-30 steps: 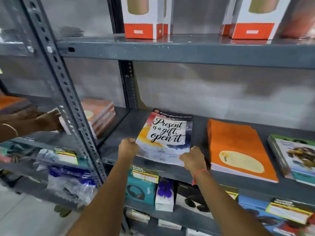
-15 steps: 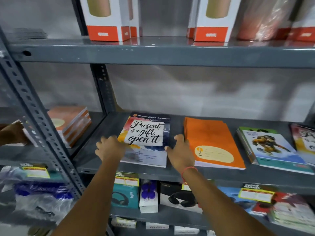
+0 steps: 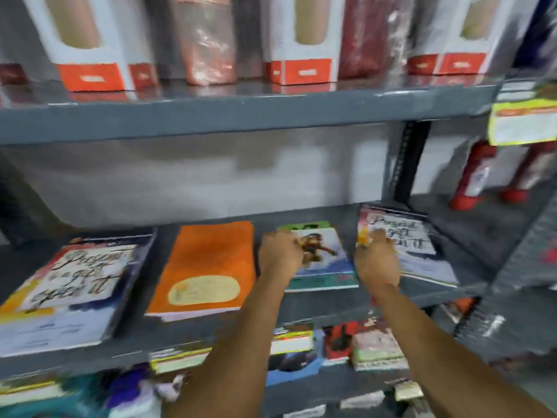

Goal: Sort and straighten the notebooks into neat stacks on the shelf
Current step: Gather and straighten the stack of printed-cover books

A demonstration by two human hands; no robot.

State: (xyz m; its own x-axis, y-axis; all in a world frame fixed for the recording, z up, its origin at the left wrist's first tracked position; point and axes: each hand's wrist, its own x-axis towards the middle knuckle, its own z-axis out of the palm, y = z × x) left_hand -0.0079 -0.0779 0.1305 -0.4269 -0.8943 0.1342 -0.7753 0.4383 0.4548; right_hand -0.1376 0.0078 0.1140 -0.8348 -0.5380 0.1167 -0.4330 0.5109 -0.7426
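Fingers first: the left hand (image 3: 281,254) is curled over the left edge of the green-topped notebook stack with the cartoon figure on its cover (image 3: 324,260), just right of centre frame, and the right hand (image 3: 376,260) is curled between that stack's right edge and the left edge of the white script-lettered notebook stack (image 3: 407,245) on the right. The picture is smeared, so whether either hand is truly gripping or only pressing against an edge, I cannot tell. Both hands bracket the cartoon stack, which reads as a squaring-up move in hand. Moving outward, the plain orange notebook stack with a pale oval label (image 3: 208,267) lies left of centre, edges fairly even, and at lower left a second script-lettered notebook stack (image 3: 69,285) sits slightly skewed on the grey metal shelf (image 3: 331,309). My call: four separate piles by design are already laid out, so sorting looks largely done; straightening the right-hand pair remains. White-and-orange cartons (image 3: 87,40) line the shelf above.
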